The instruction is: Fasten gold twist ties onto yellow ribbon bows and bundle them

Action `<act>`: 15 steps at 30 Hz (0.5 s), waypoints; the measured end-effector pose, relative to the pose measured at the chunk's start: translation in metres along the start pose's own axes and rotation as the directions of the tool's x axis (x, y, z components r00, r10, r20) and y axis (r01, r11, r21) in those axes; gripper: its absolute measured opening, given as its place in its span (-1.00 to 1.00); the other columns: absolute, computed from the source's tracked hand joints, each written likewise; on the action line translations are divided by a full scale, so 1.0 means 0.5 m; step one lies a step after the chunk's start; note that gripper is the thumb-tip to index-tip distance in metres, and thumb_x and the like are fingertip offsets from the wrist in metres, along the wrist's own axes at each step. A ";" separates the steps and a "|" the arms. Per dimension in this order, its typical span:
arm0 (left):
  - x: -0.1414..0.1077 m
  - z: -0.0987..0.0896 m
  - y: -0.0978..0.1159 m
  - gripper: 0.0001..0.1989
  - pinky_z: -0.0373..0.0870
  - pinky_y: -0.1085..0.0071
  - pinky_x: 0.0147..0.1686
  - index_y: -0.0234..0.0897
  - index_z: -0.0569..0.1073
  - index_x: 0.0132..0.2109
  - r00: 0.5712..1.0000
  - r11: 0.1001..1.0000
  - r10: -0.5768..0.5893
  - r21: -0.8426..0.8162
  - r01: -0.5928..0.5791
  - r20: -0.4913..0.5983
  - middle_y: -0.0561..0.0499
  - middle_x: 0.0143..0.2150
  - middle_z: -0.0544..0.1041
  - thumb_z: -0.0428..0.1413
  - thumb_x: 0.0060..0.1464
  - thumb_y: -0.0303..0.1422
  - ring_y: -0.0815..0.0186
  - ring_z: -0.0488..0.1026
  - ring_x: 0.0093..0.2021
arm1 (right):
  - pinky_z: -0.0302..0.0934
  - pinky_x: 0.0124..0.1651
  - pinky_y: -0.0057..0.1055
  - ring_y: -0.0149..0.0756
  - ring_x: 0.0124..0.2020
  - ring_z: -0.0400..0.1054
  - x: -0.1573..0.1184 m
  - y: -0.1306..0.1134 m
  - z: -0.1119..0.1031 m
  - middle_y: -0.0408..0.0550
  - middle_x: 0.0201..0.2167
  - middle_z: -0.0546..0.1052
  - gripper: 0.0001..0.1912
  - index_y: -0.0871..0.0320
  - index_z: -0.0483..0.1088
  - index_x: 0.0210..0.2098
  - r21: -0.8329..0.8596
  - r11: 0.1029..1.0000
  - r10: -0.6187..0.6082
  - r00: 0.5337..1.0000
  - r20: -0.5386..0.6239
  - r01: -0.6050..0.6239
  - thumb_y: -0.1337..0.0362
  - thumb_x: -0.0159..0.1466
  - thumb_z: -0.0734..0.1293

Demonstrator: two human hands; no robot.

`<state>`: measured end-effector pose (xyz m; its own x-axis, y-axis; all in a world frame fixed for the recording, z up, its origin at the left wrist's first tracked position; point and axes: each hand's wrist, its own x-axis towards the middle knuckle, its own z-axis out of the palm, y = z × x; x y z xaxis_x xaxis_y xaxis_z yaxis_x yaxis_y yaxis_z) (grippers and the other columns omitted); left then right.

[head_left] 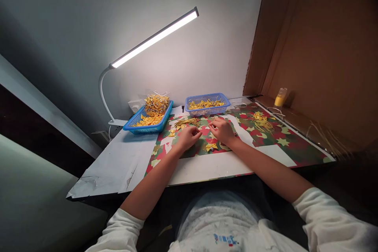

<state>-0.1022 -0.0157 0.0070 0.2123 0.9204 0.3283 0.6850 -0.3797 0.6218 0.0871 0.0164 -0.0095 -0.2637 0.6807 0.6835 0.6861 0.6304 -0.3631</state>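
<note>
Yellow bow [210, 147] lies on the patterned table cover [265, 139], at 6 o'clock from the gap between the 2 hands and just below them, apart from both; a small dark, shiny bit shows at its lower edge.

The left hand [189, 138] comes in from 7 o'clock, its back up and its fingers bent together, thumb and fingertips aimed at 2 o'clock. The right hand [223, 130] comes in from 4 o'clock, wrist low over the cover, knuckles up, fingers curled and tips turned to 9 o'clock. The 2 sets of fingertips face each other across a narrow gap. Both hands look pinched rather than spread, but I cannot tell whether either grips anything thin. Both forearms slant inward over the near table edge, with white sleeves pushed back.

Around that gap, a bundle of gold ties [186, 123] lies at 10 o'clock, just beyond the left hand. A lavender basket [203, 112] of yellow pieces stands at 12 o'clock, a blue basket [141, 129] at 9 o'clock, and a loose yellow pile [261, 122] at 3 o'clock.
</note>
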 end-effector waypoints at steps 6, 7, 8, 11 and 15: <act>0.008 0.031 -0.010 -0.77 0.21 0.50 -0.58 -0.28 0.44 -0.43 0.992 0.904 -0.119 -0.407 0.130 0.051 0.04 -0.50 0.54 0.15 -0.01 -0.19 0.42 0.35 -0.62 | 0.15 -0.41 -0.42 -0.36 -0.50 0.32 -0.004 -0.026 0.009 -0.08 -0.54 0.51 -0.87 0.18 0.46 -0.53 0.410 0.881 0.252 0.968 0.015 -0.236 0.32 0.12 0.32; 0.009 0.034 -0.011 -0.75 0.22 0.50 -0.58 -0.28 0.45 -0.43 0.990 0.882 -0.127 -0.450 0.142 0.062 0.03 -0.49 0.54 0.17 -0.03 -0.17 0.42 0.36 -0.61 | 0.16 -0.41 -0.42 -0.35 -0.50 0.33 -0.004 -0.030 0.010 -0.08 -0.54 0.51 -0.87 0.18 0.47 -0.52 0.470 0.840 0.288 0.957 0.038 -0.271 0.29 0.11 0.33; 0.010 0.036 -0.012 -0.74 0.24 0.50 -0.58 -0.29 0.45 -0.42 0.989 0.864 -0.134 -0.481 0.150 0.068 0.02 -0.49 0.55 0.19 -0.05 -0.16 0.42 0.37 -0.60 | 0.17 -0.40 -0.41 -0.34 -0.48 0.34 -0.004 -0.034 0.011 -0.08 -0.53 0.52 -0.86 0.18 0.47 -0.51 0.526 0.794 0.318 0.946 0.065 -0.304 0.26 0.10 0.33; 0.009 0.038 -0.012 -0.70 0.29 0.50 -0.53 -0.30 0.49 -0.42 0.986 0.827 -0.151 -0.537 0.167 0.073 -0.01 -0.45 0.57 0.24 -0.10 -0.13 0.41 0.41 -0.57 | 0.21 -0.39 -0.41 -0.34 -0.47 0.36 -0.002 -0.044 0.010 -0.09 -0.53 0.52 -0.82 0.18 0.45 -0.51 0.658 0.646 0.382 0.910 0.162 -0.388 0.18 0.08 0.34; 0.009 0.038 -0.010 -0.66 0.33 0.49 -0.51 -0.30 0.51 -0.37 0.983 0.786 -0.174 -0.592 0.179 0.066 -0.01 -0.46 0.58 0.29 -0.16 -0.10 0.39 0.44 -0.55 | 0.27 -0.38 -0.41 -0.38 -0.50 0.35 0.002 -0.060 0.005 -0.15 -0.56 0.48 -0.81 0.17 0.41 -0.51 0.751 0.442 0.437 0.849 0.298 -0.491 0.16 0.03 0.37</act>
<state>-0.0912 -0.0082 -0.0081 0.1359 0.9764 0.1676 0.1642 -0.1890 0.9681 0.0645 -0.0007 0.0002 -0.1255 0.9644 0.2328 -0.0762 0.2246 -0.9715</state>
